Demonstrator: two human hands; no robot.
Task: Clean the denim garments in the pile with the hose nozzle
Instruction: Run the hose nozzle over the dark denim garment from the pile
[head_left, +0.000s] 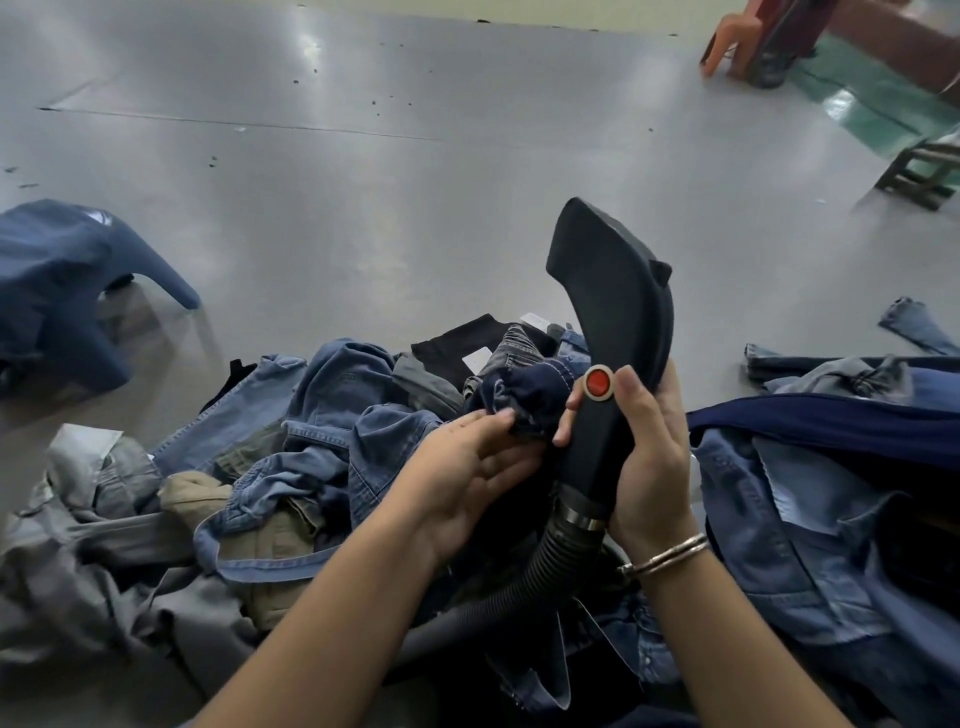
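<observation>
While the right hand (649, 462) is gripping its handle, the black hose nozzle (613, 322) is standing upright over the denim pile (322, 441) on the grey floor (363, 182), its long axis rising and its flat head pointing away. The left hand's (467, 467) fingers (498, 418) are pinching a dark denim fold (535, 395) beside the red button (598, 383). White labels among the garments are unreadable.

Both bare forearms reach forward from the bottom edge, converging toward the middle. The left hand (470, 467) lies palm up and tilted inward, fingers (488, 418) pinching at something dark. The right hand (647, 457) is upright — fingers wrapped behind a handle, thumb (631, 387) raised along its front — with metal bangles (670, 556) at the wrist.
</observation>
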